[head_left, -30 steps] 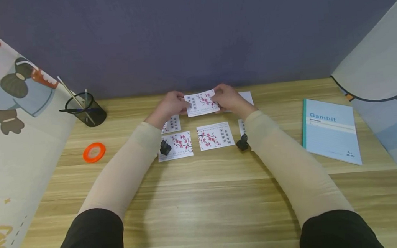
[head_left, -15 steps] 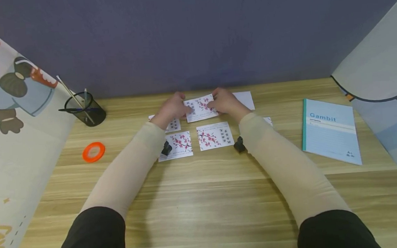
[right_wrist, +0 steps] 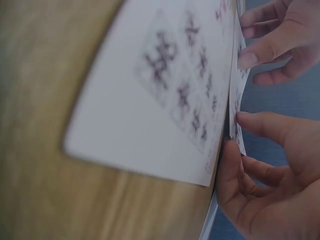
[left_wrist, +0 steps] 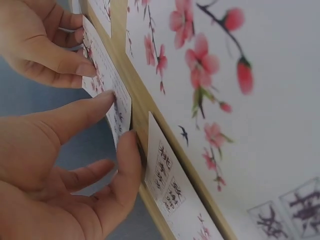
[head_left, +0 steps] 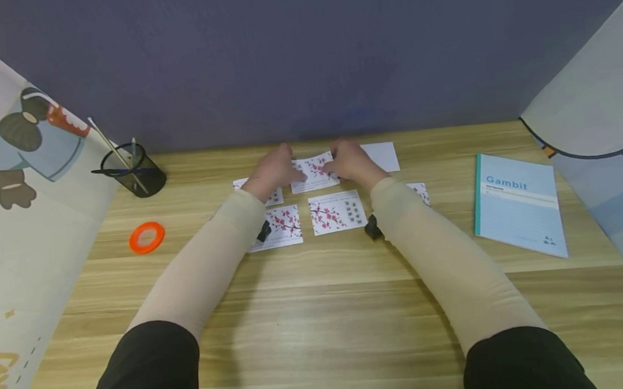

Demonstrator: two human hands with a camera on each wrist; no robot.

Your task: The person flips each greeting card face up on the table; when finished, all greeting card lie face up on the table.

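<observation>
While pinched, card [head_left: 314,171] between both hands [head_left: 312,165].

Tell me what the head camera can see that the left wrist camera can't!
Only the head view shows the orange ring, the pen cup, the Gambit notebook and the whole table. Only the left wrist view shows the fingers up close, pinching the card's edge, and the tiny printed blossoms. Both show the left hand and right hand holding the blossom card.
</observation>
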